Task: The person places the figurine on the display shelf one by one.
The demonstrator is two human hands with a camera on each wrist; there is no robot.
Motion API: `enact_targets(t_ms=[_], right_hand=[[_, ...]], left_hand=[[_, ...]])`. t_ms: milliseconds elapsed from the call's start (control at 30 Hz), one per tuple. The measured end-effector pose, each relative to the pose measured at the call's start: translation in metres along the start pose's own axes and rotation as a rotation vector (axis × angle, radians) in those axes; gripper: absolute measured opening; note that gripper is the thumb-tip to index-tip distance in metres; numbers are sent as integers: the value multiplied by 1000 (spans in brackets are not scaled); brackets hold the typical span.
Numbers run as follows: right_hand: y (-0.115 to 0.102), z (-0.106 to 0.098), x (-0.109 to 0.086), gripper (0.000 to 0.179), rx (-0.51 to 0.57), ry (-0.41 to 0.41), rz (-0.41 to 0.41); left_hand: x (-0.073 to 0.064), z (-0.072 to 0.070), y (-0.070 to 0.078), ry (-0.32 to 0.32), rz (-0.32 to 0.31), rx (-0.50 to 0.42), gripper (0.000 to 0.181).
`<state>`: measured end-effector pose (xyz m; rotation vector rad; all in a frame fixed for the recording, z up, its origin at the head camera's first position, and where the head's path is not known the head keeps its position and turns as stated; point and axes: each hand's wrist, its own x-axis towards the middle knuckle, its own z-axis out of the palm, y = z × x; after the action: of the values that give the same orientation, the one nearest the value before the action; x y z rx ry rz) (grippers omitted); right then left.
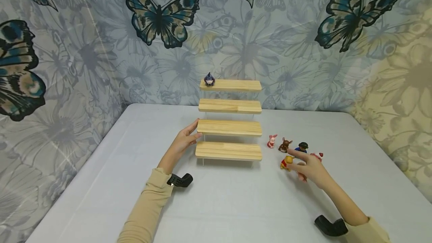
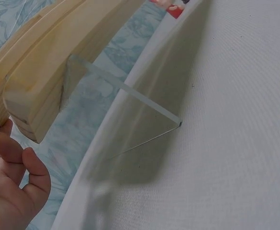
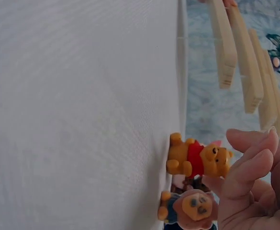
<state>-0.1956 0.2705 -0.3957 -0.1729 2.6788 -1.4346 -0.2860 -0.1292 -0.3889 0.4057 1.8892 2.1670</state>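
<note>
Right hand (image 1: 311, 168), fingers parted beside red-shirted bear figurine (image 1: 286, 163): likely light, stiff, best pinched mid-body. Left hand (image 1: 180, 144) grips shelf (image 1: 229, 127).

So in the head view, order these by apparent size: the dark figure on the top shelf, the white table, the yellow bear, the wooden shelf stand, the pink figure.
1. White table
2. Wooden shelf stand
3. Yellow bear
4. Pink figure and dark figure: too alike to rank
</note>
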Motion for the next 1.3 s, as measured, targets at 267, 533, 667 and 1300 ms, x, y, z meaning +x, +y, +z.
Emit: enact_targets(t_ms=[267, 533, 667, 1300], right_hand=[[4, -1, 0, 54, -25, 6, -23], [3, 1, 0, 42, -71, 29, -21], [3, 1, 1, 42, -67, 38, -17], [4, 3, 3, 42, -58, 40, -16]], left_hand=[[7, -4, -12, 29, -5, -6, 62], [11, -7, -22, 46, 7, 5, 62], [11, -7, -22, 34, 20, 3, 62], [12, -7, -20, 36, 24, 7, 63]])
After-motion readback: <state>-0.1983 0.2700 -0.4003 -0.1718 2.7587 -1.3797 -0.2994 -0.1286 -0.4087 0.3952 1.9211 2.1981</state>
